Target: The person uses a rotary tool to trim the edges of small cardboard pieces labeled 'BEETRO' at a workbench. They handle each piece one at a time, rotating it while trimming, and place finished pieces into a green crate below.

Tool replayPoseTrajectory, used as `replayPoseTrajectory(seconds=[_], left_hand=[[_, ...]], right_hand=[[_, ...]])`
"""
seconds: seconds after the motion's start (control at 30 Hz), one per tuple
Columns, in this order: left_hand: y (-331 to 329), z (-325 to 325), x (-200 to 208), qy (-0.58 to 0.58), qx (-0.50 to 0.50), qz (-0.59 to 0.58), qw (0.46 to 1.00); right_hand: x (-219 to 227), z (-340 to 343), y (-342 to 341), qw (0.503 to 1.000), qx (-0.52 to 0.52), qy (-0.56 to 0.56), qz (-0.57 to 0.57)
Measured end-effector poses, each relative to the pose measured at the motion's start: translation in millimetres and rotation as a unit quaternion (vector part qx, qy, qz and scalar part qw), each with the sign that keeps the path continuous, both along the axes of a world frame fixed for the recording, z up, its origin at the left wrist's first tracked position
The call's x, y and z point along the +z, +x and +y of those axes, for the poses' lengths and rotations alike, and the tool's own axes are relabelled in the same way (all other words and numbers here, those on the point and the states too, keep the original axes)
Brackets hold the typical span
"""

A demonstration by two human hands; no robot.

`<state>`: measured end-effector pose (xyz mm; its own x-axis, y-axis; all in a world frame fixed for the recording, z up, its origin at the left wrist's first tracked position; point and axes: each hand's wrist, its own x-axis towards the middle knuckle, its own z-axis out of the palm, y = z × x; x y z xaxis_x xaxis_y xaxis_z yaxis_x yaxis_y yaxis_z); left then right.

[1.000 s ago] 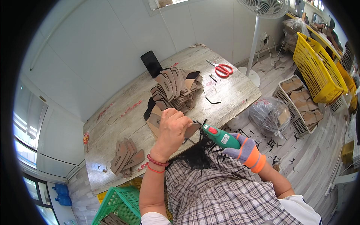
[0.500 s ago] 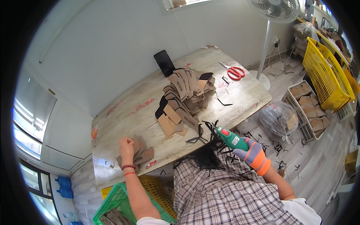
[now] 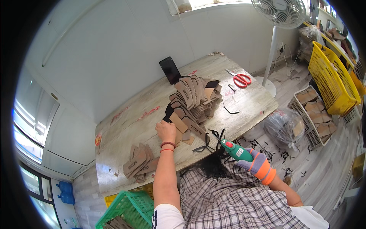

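My left hand [image 3: 166,131] is bare, with its fingers curled at the near left edge of a pile of flat brown pieces [image 3: 188,101]. Black and tan pieces lie right by the fingertips, and what the fingers pinch is hidden. A smaller fanned stack of brown pieces [image 3: 140,162] lies at the table's near left. My right hand [image 3: 259,166], in a grey and orange glove, grips green electric scissors [image 3: 238,152] with a red button. Their tip points toward black strip scraps [image 3: 206,144] at the table's front edge.
Red-handled scissors [image 3: 242,80] and a black phone [image 3: 170,70] lie on the table [image 3: 122,133]. A green basket [image 3: 127,206] stands below left. Black scraps cover my checked apron [image 3: 217,202] and the floor. To the right are a plastic bag [image 3: 284,128], yellow crate [image 3: 331,80] and fan [image 3: 280,11].
My left hand has moved right and away from me, from the small stack to the larger pile, leaving the stack uncovered. My right hand keeps hold of the electric scissors in nearly the same place.
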<state>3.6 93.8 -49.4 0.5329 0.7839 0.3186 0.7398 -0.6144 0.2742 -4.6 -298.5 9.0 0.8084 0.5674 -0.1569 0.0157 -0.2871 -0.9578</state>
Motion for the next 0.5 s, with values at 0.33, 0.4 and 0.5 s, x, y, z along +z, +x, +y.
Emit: replayPoseTrajectory(seconds=[0.33, 0.4, 0.5], left_hand=[[-66, -33, 30, -0.420, -0.089, -0.405, 0.807], [-72, -69, 41, -0.507, -0.157, -0.498, 0.686], [-59, -115, 52, -0.577, -0.170, -0.582, 0.547]], right_hand=[[14, 15, -1, 0.999, 0.019, -0.028, 0.000], [21, 20, -3, 0.999, 0.019, -0.030, -0.001], [15, 23, -4, 0.999, -0.004, -0.030, -0.026]])
